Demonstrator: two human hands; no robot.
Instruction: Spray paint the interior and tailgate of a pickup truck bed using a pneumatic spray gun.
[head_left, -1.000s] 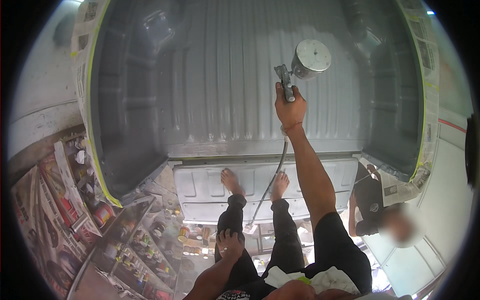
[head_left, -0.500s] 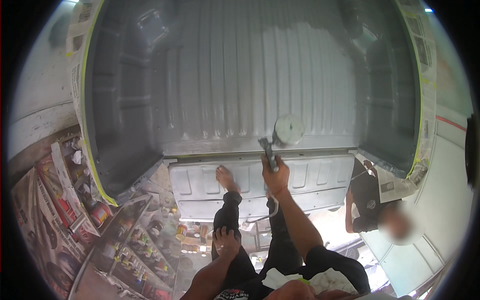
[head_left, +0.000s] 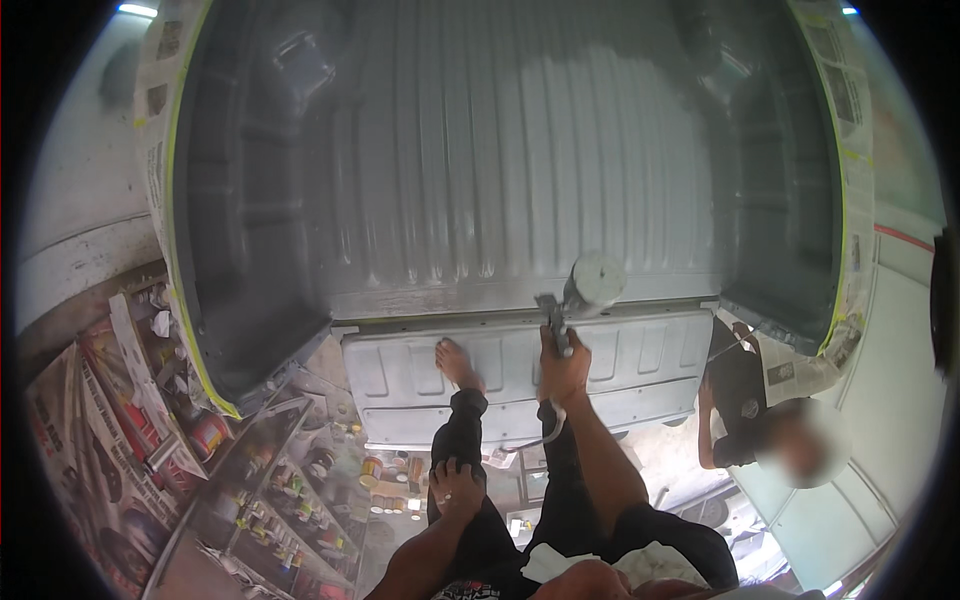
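Observation:
My right hand [head_left: 565,372] is wrapped round the handle of a spray gun [head_left: 552,314] with a round pale cup [head_left: 598,281] on it. A thin hose [head_left: 555,422] runs from the handle back toward my leg. The gun is over the seam between a ribbed grey truck bed [head_left: 440,190] and its lowered tailgate [head_left: 640,352]. The bed looks dark and glossy at the left and far end, paler in the middle right. My left hand [head_left: 458,488] rests on my left leg, fingers spread, holding nothing. One bare foot [head_left: 455,362] stands on the tailgate.
Newspaper edged with yellow-green tape [head_left: 848,100] covers both bed sides. At lower left are shelves [head_left: 285,510] with cans and bottles, and more cans [head_left: 385,475] on the floor. At right, close to the tailgate, is another person in dark clothing [head_left: 742,405].
My right hand and the spray gun have moved to the right and nearer to me, from the bed's edge toward the tailgate. My left hand stays on my leg.

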